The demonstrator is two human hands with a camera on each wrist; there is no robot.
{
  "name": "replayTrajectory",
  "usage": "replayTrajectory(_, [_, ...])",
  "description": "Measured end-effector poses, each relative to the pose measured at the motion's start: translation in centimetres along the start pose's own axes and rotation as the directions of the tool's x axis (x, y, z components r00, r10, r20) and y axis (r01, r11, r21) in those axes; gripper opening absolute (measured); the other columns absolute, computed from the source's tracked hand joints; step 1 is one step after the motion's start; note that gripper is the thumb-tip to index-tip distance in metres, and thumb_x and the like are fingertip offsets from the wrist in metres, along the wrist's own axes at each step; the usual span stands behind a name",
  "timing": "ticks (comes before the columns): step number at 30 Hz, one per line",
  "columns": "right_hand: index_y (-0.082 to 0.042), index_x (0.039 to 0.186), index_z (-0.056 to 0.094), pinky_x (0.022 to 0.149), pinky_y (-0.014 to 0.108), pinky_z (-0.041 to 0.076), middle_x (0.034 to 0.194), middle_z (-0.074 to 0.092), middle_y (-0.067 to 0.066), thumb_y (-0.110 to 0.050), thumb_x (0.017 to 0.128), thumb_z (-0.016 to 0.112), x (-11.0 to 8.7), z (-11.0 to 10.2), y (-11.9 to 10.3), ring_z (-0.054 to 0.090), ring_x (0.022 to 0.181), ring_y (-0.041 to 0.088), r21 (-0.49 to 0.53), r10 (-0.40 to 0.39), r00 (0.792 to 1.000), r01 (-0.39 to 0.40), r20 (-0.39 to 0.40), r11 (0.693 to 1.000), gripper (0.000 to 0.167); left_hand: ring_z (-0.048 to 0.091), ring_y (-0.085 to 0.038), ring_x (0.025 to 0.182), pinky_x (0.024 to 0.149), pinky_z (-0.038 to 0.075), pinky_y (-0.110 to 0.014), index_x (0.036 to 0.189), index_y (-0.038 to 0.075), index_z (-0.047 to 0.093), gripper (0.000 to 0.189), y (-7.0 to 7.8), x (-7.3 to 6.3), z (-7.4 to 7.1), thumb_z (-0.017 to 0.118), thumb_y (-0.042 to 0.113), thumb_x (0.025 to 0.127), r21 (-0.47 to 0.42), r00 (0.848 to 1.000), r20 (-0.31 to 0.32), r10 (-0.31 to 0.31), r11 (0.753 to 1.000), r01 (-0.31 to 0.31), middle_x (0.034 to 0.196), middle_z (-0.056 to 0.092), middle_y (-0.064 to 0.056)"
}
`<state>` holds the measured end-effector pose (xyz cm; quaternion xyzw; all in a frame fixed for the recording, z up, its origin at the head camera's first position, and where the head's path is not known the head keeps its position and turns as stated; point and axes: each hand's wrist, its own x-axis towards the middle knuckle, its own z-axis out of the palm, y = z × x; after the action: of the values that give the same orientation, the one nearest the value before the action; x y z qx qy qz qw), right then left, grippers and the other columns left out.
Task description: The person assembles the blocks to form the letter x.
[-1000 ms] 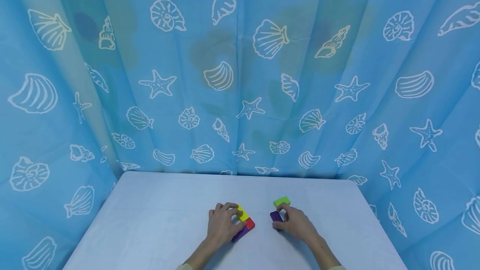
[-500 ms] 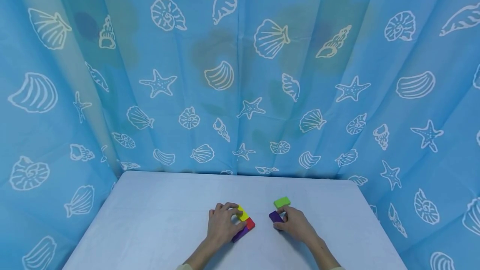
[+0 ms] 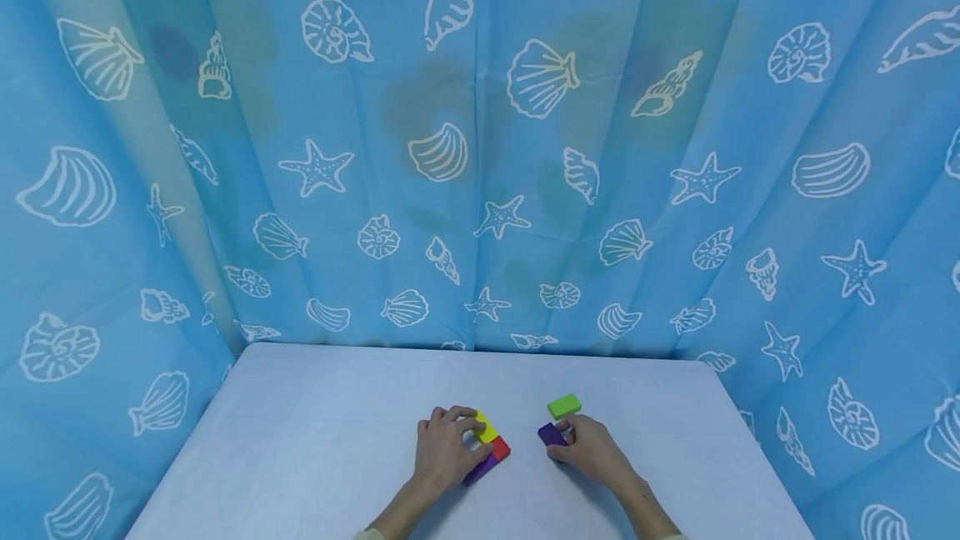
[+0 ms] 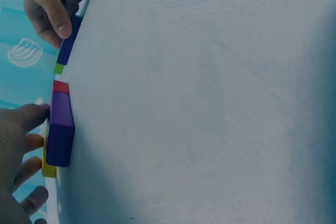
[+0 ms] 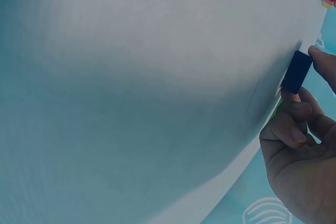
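Observation:
On the white table, my left hand point(image 3: 442, 448) curls about a corner of joined blocks: a yellow block point(image 3: 487, 426), a red block point(image 3: 501, 447) and a purple block point(image 3: 480, 471). Its thumb lies at the red and purple blocks, while the index finger touches the yellow one. To the right, my right hand point(image 3: 596, 450) pinches a dark purple block point(image 3: 551, 434) between thumb and fingers. The right wrist view shows this dark block point(image 5: 297, 72) between the fingertips, tilted. Just beyond it lies a light green block point(image 3: 564, 406), flat on the table.
A white cloth covers the table point(image 3: 337, 407). Behind it and along both sides hangs a blue curtain point(image 3: 480, 173) with white shells and starfish. A strip of bare tabletop separates the joined blocks from the dark purple one.
The dark purple block has shifted very slightly left and turned a little in my right hand, whose index finger has drawn back from the green block. My left hand stays still.

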<state>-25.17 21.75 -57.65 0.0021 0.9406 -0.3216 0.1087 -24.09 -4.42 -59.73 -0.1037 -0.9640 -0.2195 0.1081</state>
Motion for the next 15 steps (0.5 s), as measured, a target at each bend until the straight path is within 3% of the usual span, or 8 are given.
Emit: replayTrajectory(15, [-0.003, 0.119, 0.064, 0.07, 0.034, 0.048, 0.089, 0.058, 0.002, -0.028, 0.084, 0.082, 0.02, 0.18, 0.09, 0.055, 0.081, 0.018, -0.016, -0.003, 1.0, 0.003, 0.002, 1.0, 0.047, 0.056, -0.022, 0.107, 0.083, 0.042, -0.045, 0.1, 0.028, 0.079, 0.035, 0.0, -0.03, 0.07, 0.08, 0.055, 0.077, 0.007, 1.0, -0.014, 0.001, 1.0, -0.001, 0.12, 0.069, 0.008])
